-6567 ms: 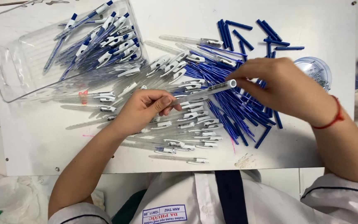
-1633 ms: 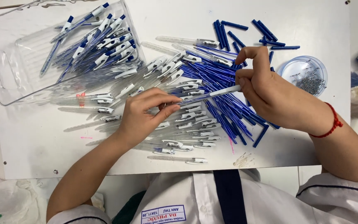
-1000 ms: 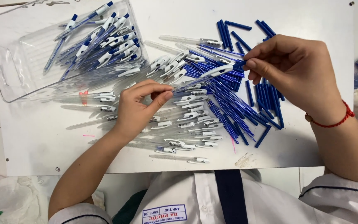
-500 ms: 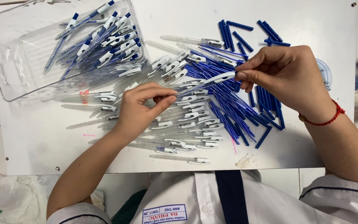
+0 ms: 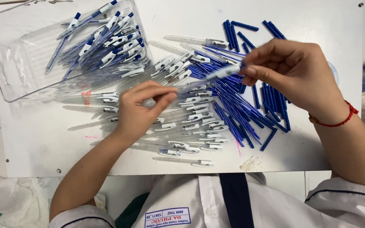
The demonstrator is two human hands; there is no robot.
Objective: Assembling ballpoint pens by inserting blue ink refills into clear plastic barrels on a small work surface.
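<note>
A clear pen barrel (image 5: 210, 76) spans both hands, above the heap of clear barrels (image 5: 191, 114): the left hand (image 5: 142, 110) pinches its near end, and the right hand (image 5: 294, 74) pinches its far end. Loose blue refills (image 5: 250, 114) lie under the right hand, and a clear tray (image 5: 5, 55) of finished pens sits well left.

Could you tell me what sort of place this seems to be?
Probably a small pen-assembly workbench: a white table strewn with clear pen barrels and blue refills, and a clear plastic tray holding finished pens.
</note>
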